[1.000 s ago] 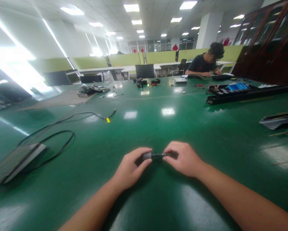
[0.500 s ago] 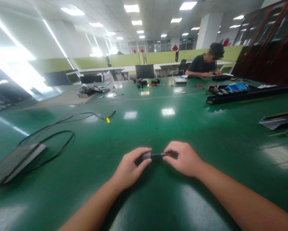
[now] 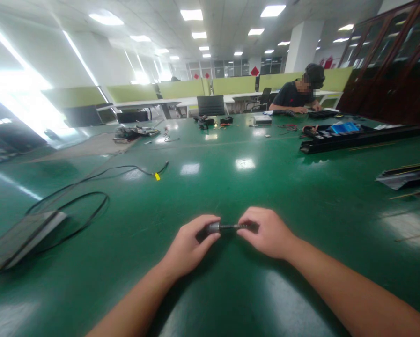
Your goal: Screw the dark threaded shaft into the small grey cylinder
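Held level between my hands, just above the green table [image 3: 210, 187], is a small rod-shaped piece [image 3: 227, 227] with a grey cylindrical body and a thin dark shaft. My left hand [image 3: 190, 241] closes thumb and fingers round the grey body at its left end. At the other end, my right hand [image 3: 266, 232] pinches the dark shaft between thumb and fingers. My fingers hide part of both ends, and I cannot tell its exact kind.
To the left lies a flat grey panel [image 3: 23, 238] beside a looped black cable [image 3: 104, 199] with a yellow tag [image 3: 157, 176]. Black channels [image 3: 357, 138] and thin rods are on the right. Across the table a person [image 3: 296, 96] works near scattered parts.
Both hands keep the same grip on the rod-shaped piece, with hardly any movement. The view has shifted very slightly.
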Available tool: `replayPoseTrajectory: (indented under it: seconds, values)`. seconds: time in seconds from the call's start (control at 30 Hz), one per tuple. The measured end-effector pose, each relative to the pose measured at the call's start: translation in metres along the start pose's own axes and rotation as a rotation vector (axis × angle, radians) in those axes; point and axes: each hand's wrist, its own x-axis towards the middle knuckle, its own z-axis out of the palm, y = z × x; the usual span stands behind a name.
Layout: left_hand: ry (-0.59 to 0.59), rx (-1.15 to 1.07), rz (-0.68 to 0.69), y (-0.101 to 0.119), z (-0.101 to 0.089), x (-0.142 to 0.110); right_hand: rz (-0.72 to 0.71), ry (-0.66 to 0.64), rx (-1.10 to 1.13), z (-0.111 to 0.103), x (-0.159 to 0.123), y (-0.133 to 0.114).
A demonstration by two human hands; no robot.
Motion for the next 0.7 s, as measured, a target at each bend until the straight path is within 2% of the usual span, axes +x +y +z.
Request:
replayPoseTrajectory:
  seconds: [0.5, 0.6, 0.7]
  values:
    - [-0.022, -0.039, 0.037, -0.0018, -0.0073, 0.0027, 0.016, 0.012, -0.022, -0.0048, 0.0022, 0.0020]
    - [0.015, -0.044, 0.002, -0.0017, -0.0086, 0.0040, 0.022, 0.021, -0.015, -0.0057, 0.0025, 0.0020]
    - [0.070, -0.086, -0.092, -0.0031, -0.0081, 0.0064, 0.026, 0.024, -0.015, -0.0058, 0.0026, 0.0015]
